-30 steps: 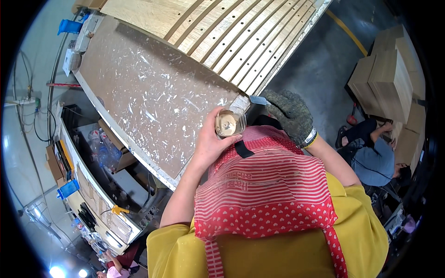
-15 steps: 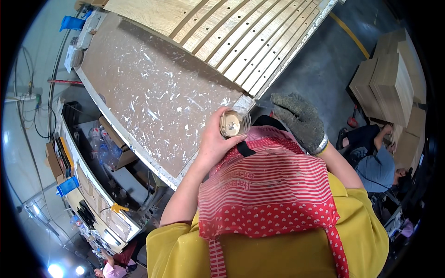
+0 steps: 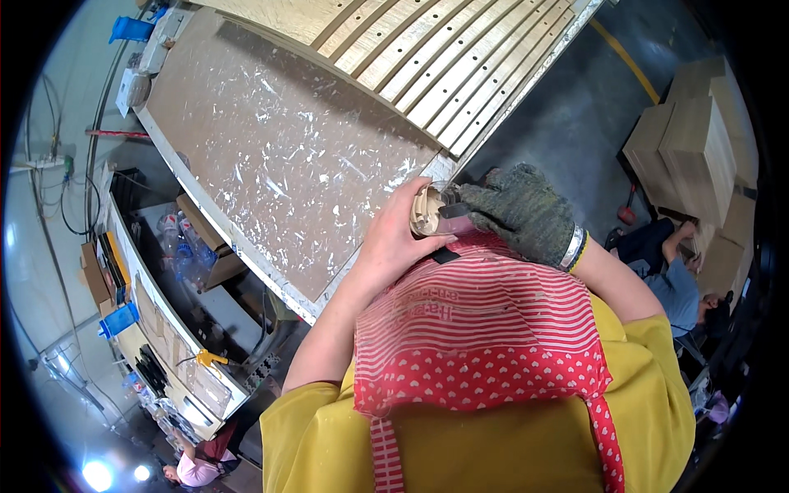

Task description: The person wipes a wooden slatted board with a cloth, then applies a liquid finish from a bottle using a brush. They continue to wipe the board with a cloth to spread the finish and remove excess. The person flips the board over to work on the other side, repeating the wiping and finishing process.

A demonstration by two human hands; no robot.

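My bare left hand (image 3: 393, 237) is wrapped round a small clear cup (image 3: 422, 212) with beige paste inside, tilted in front of my apron. My right hand (image 3: 523, 212), in a dark grey work glove, is closed at the cup's right side. A thin metallic blade, like a putty knife (image 3: 450, 197), shows between the gloved fingers and the cup's mouth; its handle is hidden in the glove. Just beyond my hands is the corner of a worktable (image 3: 271, 156), its brown top spotted with white flecks.
Long pale wooden strips (image 3: 427, 70) with dark holes lie side by side on the table's far part. Stacked brown boards (image 3: 699, 148) stand on the right, where a person (image 3: 678, 287) sits low. On the left, a second bench (image 3: 164, 329) holds a yellow-handled tool (image 3: 212, 358).
My gloved right hand has moved left to the cup, bringing the blade to its mouth. The left hand has shifted slightly right and tipped the cup.
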